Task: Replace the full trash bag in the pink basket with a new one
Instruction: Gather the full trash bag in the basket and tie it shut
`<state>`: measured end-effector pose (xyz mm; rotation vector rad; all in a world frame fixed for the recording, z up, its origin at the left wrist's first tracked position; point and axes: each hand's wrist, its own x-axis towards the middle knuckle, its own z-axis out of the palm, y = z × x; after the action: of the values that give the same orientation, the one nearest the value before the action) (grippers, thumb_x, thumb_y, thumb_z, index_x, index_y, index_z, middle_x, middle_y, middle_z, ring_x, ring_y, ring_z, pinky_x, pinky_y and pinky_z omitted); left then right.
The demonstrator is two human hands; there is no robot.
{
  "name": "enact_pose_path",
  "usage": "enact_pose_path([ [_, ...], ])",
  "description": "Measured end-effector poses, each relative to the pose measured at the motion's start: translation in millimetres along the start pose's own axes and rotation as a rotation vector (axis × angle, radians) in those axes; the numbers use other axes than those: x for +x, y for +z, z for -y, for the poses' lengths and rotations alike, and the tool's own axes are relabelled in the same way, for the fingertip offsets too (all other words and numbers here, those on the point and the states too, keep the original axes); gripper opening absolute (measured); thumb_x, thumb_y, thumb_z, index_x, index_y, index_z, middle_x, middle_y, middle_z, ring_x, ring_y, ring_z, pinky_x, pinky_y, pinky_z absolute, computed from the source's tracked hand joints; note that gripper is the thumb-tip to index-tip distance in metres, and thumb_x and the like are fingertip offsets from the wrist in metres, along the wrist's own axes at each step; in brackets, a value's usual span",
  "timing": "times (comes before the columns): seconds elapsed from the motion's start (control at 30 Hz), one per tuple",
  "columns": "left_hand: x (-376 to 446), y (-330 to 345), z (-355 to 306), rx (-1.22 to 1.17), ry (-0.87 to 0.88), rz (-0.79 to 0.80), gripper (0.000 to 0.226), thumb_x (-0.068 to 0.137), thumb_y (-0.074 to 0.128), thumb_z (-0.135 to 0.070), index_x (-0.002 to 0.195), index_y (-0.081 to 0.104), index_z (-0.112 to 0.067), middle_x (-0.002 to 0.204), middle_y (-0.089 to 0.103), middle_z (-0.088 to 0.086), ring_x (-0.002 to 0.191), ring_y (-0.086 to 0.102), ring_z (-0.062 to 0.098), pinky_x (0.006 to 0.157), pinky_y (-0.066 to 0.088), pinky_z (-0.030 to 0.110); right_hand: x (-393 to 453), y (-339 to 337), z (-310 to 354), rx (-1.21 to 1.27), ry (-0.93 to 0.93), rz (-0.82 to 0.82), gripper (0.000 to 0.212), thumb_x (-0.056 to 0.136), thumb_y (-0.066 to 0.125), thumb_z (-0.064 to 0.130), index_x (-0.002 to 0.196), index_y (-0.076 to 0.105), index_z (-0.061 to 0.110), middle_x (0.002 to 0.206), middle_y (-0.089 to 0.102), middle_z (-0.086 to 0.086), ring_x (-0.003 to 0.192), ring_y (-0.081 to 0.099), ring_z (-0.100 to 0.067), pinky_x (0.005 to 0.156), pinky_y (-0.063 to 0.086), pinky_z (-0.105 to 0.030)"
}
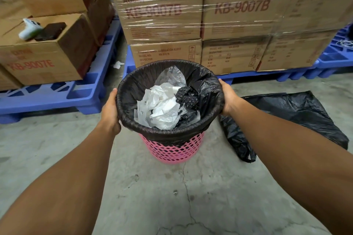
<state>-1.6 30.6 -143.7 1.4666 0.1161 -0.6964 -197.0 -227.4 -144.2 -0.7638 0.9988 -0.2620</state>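
A pink mesh basket stands on the concrete floor in the middle of the view. A black trash bag lines it, folded over the rim, and holds crumpled white paper, clear plastic and black scraps. My left hand grips the left side of the bag-covered rim. My right hand grips the right side of the rim. A second black trash bag lies flat on the floor just right of the basket, partly hidden by my right forearm.
Stacked cardboard boxes wrapped in film sit on blue pallets directly behind the basket and to the left. A white spray bottle and a dark object lie on a left box. Cracked concrete floor stretches in front.
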Motion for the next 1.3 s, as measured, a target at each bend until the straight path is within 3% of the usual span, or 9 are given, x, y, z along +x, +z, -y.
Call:
enact_pose_path([
  [0.13,-2,1,2,0.076,-0.132,0.035,0.070,0.079,0.041,-0.080,0.113,0.069,-0.027,0.110,0.070,0.001,0.109,0.062,0.030,0.100,0.046,0.051,10,0,4,-0.030,-0.034,-0.070,0.044,0.095,0.050,0.038,0.120,0.068,0.006,0.115,0.072,-0.018,0.105,0.069,-0.036,0.087,0.057,-0.050],
  [0.27,-3,2,3,0.024,-0.244,0.141,0.076,0.080,0.036,-0.083,0.100,0.070,-0.017,0.091,0.077,0.014,0.096,0.066,0.036,0.081,0.053,0.048,24,-2,11,-0.087,-0.210,-0.327,0.036,0.093,0.052,0.021,0.122,0.061,0.002,0.111,0.071,-0.017,0.094,0.072,-0.035,0.081,0.058,-0.056],
  [0.47,-2,-8,-2,-0.014,-0.201,0.154,0.083,0.071,0.054,-0.082,0.121,0.067,-0.017,0.117,0.071,0.015,0.108,0.067,0.039,0.091,0.053,0.054,22,0,16,-0.287,-0.305,-0.526,0.050,0.095,0.046,0.038,0.132,0.050,0.003,0.132,0.060,-0.015,0.115,0.058,-0.038,0.100,0.049,-0.047],
  [0.67,6,-17,-3,-0.073,-0.204,0.094,0.078,0.068,0.068,-0.071,0.125,0.065,-0.018,0.126,0.067,0.014,0.111,0.065,0.040,0.093,0.051,0.058,-16,28,33,-0.659,-0.609,-0.644,0.043,0.102,0.040,0.039,0.135,0.054,0.016,0.135,0.057,-0.014,0.126,0.050,-0.033,0.098,0.042,-0.040],
  [0.8,-5,-5,-7,-0.155,-0.138,0.021,0.043,0.084,0.065,-0.054,0.105,0.070,-0.017,0.115,0.070,0.009,0.105,0.067,0.035,0.082,0.056,0.050,-25,43,28,-0.994,-0.810,-0.528,0.035,0.102,0.039,0.042,0.123,0.058,0.023,0.115,0.067,-0.010,0.111,0.056,-0.031,0.075,0.039,-0.036],
  [1.0,-17,11,-17,-0.049,0.019,-0.114,0.026,0.098,0.056,-0.033,0.083,0.065,-0.013,0.081,0.069,0.003,0.075,0.067,0.022,0.060,0.054,0.033,-23,46,20,-1.294,-0.870,-0.120,0.025,0.100,0.046,0.035,0.107,0.063,0.019,0.105,0.068,-0.011,0.110,0.061,-0.034,0.086,0.049,-0.040],
  [1.07,-14,13,-19,0.020,0.117,-0.147,0.025,0.100,0.054,-0.029,0.086,0.064,-0.012,0.082,0.067,0.003,0.079,0.066,0.023,0.062,0.056,0.031,-24,52,13,-1.307,-0.874,-0.016,0.027,0.101,0.046,0.034,0.104,0.065,0.016,0.115,0.068,-0.010,0.124,0.055,-0.032,0.096,0.045,-0.038],
  [1.2,-7,10,-26,0.357,0.364,-0.325,0.009,0.096,0.054,-0.012,0.096,0.063,-0.014,0.103,0.068,0.008,0.094,0.063,0.025,0.083,0.053,0.036,-31,72,2,-1.245,-0.637,0.277,0.037,0.101,0.047,0.037,0.126,0.062,0.014,0.120,0.069,-0.007,0.109,0.064,-0.025,0.101,0.047,-0.041],
  [1.3,-14,21,-47,0.582,0.535,-0.448,0.026,0.087,0.048,0.007,0.091,0.059,-0.017,0.093,0.061,0.003,0.097,0.062,0.033,0.084,0.053,0.043,-27,79,2,-1.019,-0.606,0.272,0.030,0.101,0.047,0.036,0.117,0.066,0.019,0.111,0.073,-0.004,0.104,0.067,-0.024,0.101,0.049,-0.043],
])
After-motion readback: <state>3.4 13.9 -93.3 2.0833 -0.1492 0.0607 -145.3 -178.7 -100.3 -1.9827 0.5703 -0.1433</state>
